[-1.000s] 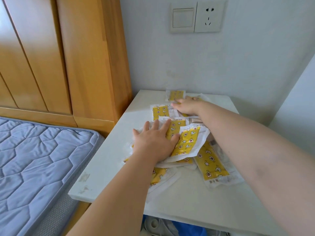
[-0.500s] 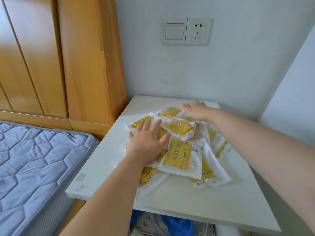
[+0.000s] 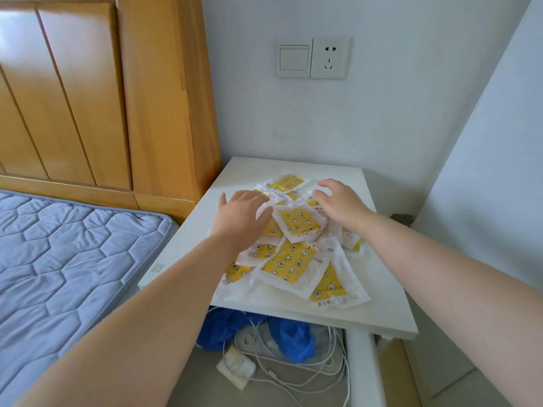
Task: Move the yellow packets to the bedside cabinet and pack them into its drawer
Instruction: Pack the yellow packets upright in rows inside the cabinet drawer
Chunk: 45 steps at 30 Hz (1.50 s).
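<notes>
White cabinet worktop [image 3: 379, 306] directly above the open drawer [image 3: 361, 371] carries the heaped yellow packets [image 3: 289, 261], judged light, limp and slippery, best gathered at the heap's outer edges, while left hand [image 3: 241, 218] and right hand [image 3: 342, 205] rest palm-down on the heap's side farthest from the drawer, fingers spread, gripping nothing.

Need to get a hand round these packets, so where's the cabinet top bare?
Bare cabinet top runs along the edge facing the bed, in a narrow strip by the wall, and at the front right corner. The middle is crowded: left hand and right hand rest on the yellow packets, piled almost to the front edge.
</notes>
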Each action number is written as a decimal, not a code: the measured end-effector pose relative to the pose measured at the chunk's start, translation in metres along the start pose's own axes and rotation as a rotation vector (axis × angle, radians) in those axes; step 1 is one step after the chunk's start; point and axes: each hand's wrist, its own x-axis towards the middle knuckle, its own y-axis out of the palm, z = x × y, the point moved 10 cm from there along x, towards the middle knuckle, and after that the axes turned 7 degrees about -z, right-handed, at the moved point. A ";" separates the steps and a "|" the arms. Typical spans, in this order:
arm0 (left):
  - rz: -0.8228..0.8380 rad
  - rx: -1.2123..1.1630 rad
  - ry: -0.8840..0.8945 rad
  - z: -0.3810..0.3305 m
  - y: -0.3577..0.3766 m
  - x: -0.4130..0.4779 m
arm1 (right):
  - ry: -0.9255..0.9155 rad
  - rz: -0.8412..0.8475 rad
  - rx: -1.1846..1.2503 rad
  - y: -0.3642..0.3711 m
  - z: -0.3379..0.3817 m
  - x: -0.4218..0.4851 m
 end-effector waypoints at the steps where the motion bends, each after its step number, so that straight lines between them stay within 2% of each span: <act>1: -0.015 -0.008 -0.006 0.000 -0.006 -0.003 | -0.023 -0.029 -0.012 -0.004 0.004 -0.013; 4: -0.008 -0.028 -0.075 0.008 -0.014 -0.021 | -0.117 -0.091 -0.056 -0.004 0.013 -0.058; 7: 0.009 -0.080 -0.202 0.027 -0.012 -0.054 | -0.219 -0.076 -0.073 0.005 0.023 -0.102; 12: -0.046 -0.131 -0.389 0.049 -0.013 -0.097 | -0.433 0.154 -0.180 0.027 0.048 -0.148; 16: -0.076 -0.168 -0.463 0.054 -0.017 -0.101 | -0.481 0.273 -0.354 0.034 0.053 -0.161; 19: 0.051 -0.081 -0.427 0.052 -0.007 -0.099 | -0.497 0.233 -0.343 0.030 0.057 -0.161; 22: 0.120 -0.028 -0.386 0.049 -0.001 -0.099 | -0.640 0.129 -0.365 0.026 0.072 -0.160; 24: 0.129 -0.023 -0.380 0.049 -0.001 -0.099 | -0.712 0.024 -0.292 0.012 0.086 -0.157; 26: 0.130 -0.006 -0.368 0.048 0.000 -0.098 | -0.656 -0.107 -0.164 -0.016 0.098 -0.145; 28: 0.128 0.022 -0.352 0.046 0.001 -0.099 | -0.492 -0.208 -0.059 -0.043 0.099 -0.122; 31: 0.123 0.039 -0.339 0.044 0.002 -0.099 | -0.316 -0.262 0.012 -0.065 0.100 -0.086; 36: 0.101 0.072 -0.310 0.041 0.001 -0.098 | -0.270 -0.327 0.183 -0.079 0.107 -0.052; 38: 0.098 0.079 -0.304 0.041 0.001 -0.097 | -0.218 -0.235 0.205 -0.062 0.091 -0.043; 41: 0.086 0.084 -0.302 0.040 0.000 -0.098 | -0.066 0.074 0.037 -0.010 0.043 -0.046; 43: 0.085 0.087 -0.301 0.039 -0.001 -0.097 | -0.006 0.118 -0.023 0.001 0.023 -0.051; 45: 0.087 0.091 -0.299 0.039 -0.001 -0.097 | 0.025 0.064 -0.007 -0.004 0.022 -0.050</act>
